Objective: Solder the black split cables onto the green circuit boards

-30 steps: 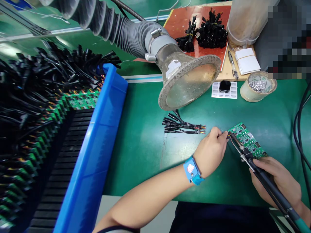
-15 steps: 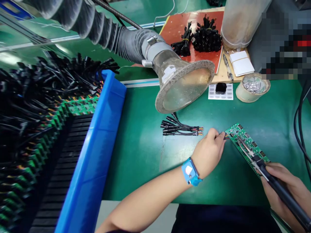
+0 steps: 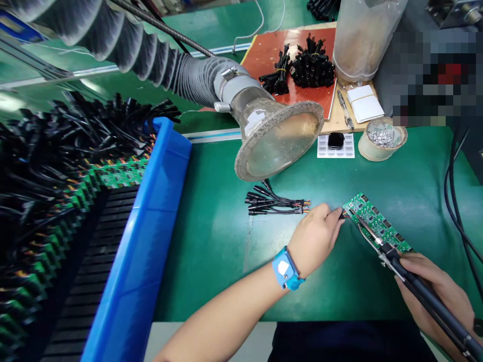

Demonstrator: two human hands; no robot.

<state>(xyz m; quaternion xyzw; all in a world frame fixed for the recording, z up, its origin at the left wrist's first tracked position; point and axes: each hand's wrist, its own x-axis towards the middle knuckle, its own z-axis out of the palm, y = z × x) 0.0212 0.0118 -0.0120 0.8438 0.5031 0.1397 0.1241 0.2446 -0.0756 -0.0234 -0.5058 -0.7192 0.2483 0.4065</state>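
Observation:
A green circuit board (image 3: 379, 224) lies on the green mat at the lower right. My left hand (image 3: 315, 236), with a blue wrist strap (image 3: 286, 269), is closed in a pinch on thin coloured wires at the board's left corner. My right hand (image 3: 439, 296) is wrapped round a black soldering iron (image 3: 403, 271), its metal tip resting on the board near that same corner. A small bundle of black cables with coloured wire ends (image 3: 275, 202) lies just left of my left hand.
A grey fume hose with a wide funnel (image 3: 277, 138) hangs over the mat. A blue bin (image 3: 151, 221) at the left holds several boards and black cables. At the back are a red board with black connectors (image 3: 302, 68), a tape roll (image 3: 382, 138) and white cards (image 3: 364, 104). Black cords (image 3: 456, 201) run down the right edge.
The iron's tip swung from the board's left corner onto its middle and back to the corner. My left hand kept its pinch. The view shifted, so everything sits a little further left.

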